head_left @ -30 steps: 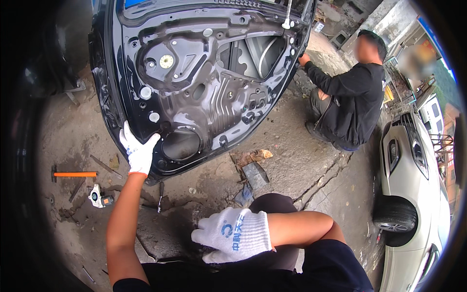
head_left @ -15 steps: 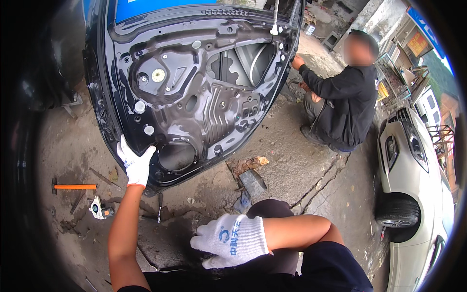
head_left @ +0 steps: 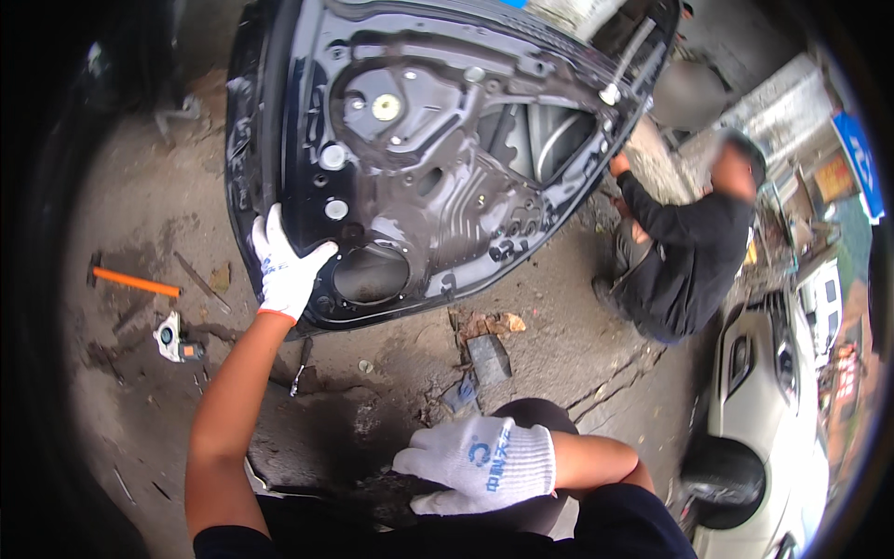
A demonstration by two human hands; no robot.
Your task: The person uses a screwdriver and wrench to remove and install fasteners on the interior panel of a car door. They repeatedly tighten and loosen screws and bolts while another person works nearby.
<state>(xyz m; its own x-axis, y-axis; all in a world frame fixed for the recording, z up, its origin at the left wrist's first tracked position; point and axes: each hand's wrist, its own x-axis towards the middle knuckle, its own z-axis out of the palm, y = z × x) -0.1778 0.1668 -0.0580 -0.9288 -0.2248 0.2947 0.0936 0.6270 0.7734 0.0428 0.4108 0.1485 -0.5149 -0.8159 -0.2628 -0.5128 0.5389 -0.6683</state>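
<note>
A dark car door, its inner metal panel bare, is tilted up in front of me. My left hand, in a white knitted glove, grips its lower left corner. The thumb lies on the panel next to a large round opening, while the other fingers sit along the edge. Over my bent knee rests my right hand, also gloved. Its thumb is apart from the fingers, and nothing shows in it. A co-worker in black crouches at the door's right side, one hand by its edge.
On the ground at left lie an orange-handled hammer, a thin metal bar and a small white-and-black motor-like part. A ratchet-like tool lies below the door corner. Rubble is before my knee. A pale car stands at right.
My view has shifted, so the door and co-worker appear further right. The left hand keeps its place on the door corner; the right hand remains over my knee.
</note>
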